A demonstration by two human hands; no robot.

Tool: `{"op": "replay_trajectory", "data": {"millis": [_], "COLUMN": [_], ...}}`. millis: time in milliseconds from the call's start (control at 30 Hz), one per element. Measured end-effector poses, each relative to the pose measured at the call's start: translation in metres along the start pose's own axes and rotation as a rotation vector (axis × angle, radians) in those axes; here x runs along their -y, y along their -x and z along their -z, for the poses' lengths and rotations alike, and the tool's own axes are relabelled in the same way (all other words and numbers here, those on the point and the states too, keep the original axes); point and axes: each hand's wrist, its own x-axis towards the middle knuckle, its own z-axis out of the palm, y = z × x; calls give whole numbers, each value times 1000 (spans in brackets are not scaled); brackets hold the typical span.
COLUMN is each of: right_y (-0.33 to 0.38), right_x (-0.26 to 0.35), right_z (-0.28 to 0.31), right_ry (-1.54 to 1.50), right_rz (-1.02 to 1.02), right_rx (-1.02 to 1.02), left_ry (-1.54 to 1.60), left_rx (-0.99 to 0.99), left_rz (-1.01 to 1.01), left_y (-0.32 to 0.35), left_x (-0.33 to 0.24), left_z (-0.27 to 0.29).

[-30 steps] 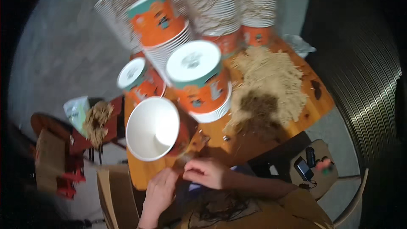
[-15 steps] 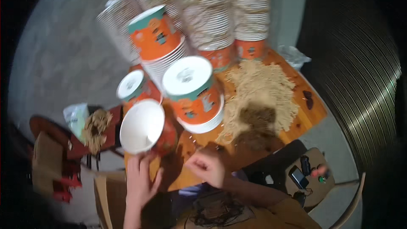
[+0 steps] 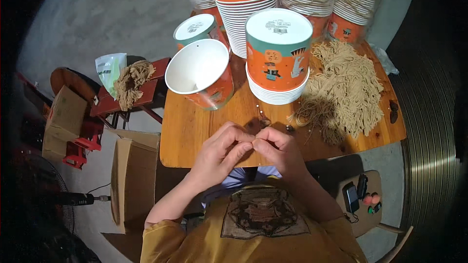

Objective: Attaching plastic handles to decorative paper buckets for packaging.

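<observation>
My left hand [image 3: 218,152] and my right hand [image 3: 282,152] meet above the table's near edge, thumbs and fingertips pinched together. Whatever lies between the fingertips is too small to make out. Beyond my left hand an open paper bucket [image 3: 214,98] leans toward me, showing its white inside and small dark spots near the rim. An upside-down stack of orange and teal paper buckets [image 3: 278,65] stands past my right hand. Tan cords [image 3: 348,90] lie in a loose pile to the right. Tiny white bits dot the wood just beyond my fingers.
Tall bucket stacks [image 3: 246,24] line the back of the wooden table [image 3: 183,141]. Left of it, a red stool [image 3: 151,87] holds more cords [image 3: 131,83], near a cardboard box [image 3: 139,180]. A chair [image 3: 365,214] at right carries a phone [image 3: 352,198] and small items.
My left hand has left the open bucket's near side and joined my right hand, fingertips together. The view has shifted, so the table sits higher and farther right.
</observation>
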Motion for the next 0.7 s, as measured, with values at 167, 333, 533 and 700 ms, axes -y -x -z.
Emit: {"op": "replay_trajectory", "data": {"millis": [167,333,533,700], "right_y": [-4,-18,-32,-46], "right_x": [-5,-7,-19,-14], "right_z": [-6,-21,-22,-22], "right_ry": [-226,-278,-124,207], "right_rz": [-178,14,159,494], "right_rx": [40,-55,-188,-402], "left_ry": [-70,-529,-689,-400], "left_rx": [-13,-140,13,32], "left_rz": [-14,-212,-3,151], "left_y": [-2,-2,-22,-41], "left_x": [3,15,60,18], "left_z": [1,32,100,89]}}
